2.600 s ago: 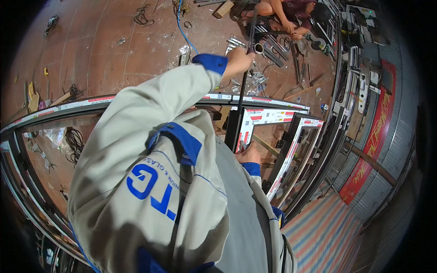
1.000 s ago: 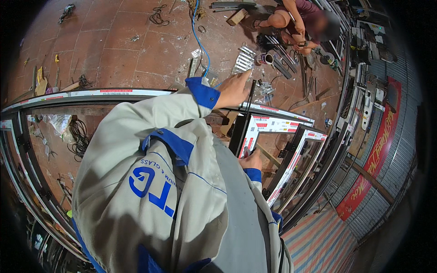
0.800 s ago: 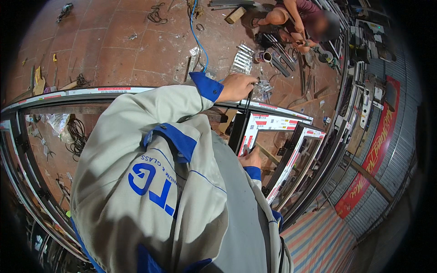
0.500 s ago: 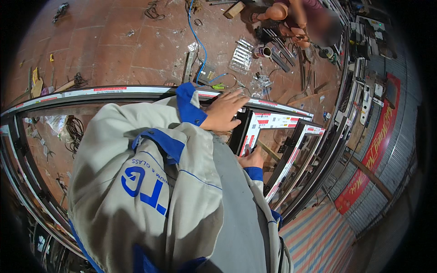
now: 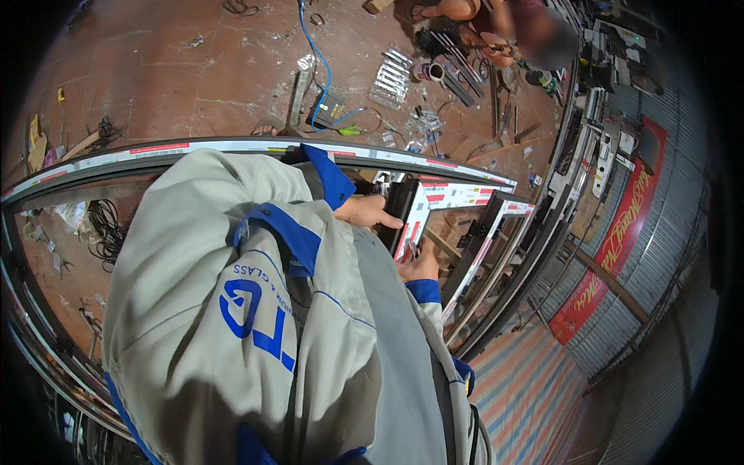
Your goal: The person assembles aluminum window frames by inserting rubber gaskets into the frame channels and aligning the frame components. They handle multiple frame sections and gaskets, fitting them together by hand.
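A dark metal window frame (image 5: 399, 203), its face covered in white and red protective film, stands just in front of my body. My left hand (image 5: 366, 211) is at its near left side, thumb laid against the dark profile, the other fingers partly hidden. Lower down, my right hand (image 5: 419, 263) closes round the film-covered edge of the same frame. A small dark piece shows by its fingertips, too small to name. A long film-covered rail (image 5: 225, 145) runs across beyond my hands. To the right is another film-covered frame member (image 5: 474, 260).
Across the floor a co-worker (image 5: 496, 31) crouches among metal bars. A blue hose (image 5: 325, 70), plastic-wrapped parts (image 5: 390, 80) and a can (image 5: 427, 72) lie beyond the rail. Coiled black cable (image 5: 108, 232) is at left. Long dark profiles (image 5: 535, 256) line the right side.
My left hand has come off the top of the long rail, where it lay spread, and down to the dark profile. My right hand stays on the frame edge. The whole view has shifted slightly.
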A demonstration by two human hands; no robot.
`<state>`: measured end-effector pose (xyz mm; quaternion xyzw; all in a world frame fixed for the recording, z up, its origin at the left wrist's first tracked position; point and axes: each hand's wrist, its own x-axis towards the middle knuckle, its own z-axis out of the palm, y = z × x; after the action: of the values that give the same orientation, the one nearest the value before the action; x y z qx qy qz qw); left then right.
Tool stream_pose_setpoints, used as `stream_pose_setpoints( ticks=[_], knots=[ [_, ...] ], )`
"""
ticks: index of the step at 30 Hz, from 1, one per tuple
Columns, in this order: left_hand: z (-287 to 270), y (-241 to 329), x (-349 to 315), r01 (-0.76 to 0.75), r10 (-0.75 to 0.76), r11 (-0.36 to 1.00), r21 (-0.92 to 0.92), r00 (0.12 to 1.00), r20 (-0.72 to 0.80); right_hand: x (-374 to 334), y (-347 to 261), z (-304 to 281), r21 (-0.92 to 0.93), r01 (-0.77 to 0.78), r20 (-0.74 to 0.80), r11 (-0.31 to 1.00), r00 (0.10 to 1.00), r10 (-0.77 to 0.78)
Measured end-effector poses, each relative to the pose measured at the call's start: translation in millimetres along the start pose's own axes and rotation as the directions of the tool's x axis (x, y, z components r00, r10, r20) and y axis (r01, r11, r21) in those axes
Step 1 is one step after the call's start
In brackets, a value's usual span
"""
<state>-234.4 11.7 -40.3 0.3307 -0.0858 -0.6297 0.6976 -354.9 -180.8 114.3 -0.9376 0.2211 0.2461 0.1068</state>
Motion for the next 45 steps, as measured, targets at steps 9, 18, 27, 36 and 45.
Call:
stream_pose_setpoints(
  ticks=[9,18,27,36,45],
  knots=[
    [-15,13,-11,0.037,-0.038,0.999,0.029,0.998,0.05,27,-1,-90,0.623,0.002,-0.025,0.782,1.0,0.017],
    [-37,5,7,-0.187,0.041,0.821,0.54,0.962,0.27,79,-72,-106,0.658,0.064,0.062,0.75,0.988,-0.139],
    [-32,15,-16,-0.024,-0.032,0.931,0.364,0.989,0.147,131,-115,-127,0.766,0.089,0.182,0.636,0.92,-0.347],
    [-26,18,-12,-0.061,0.003,0.902,0.428,0.991,0.136,156,-142,-100,0.65,0.175,0.122,0.74,0.937,-0.328],
    [-20,20,-7,0.12,-0.122,0.928,0.351,0.992,-0.018,186,-176,-78,-0.096,0.409,0.097,0.907,0.911,-0.401]
  ],
)
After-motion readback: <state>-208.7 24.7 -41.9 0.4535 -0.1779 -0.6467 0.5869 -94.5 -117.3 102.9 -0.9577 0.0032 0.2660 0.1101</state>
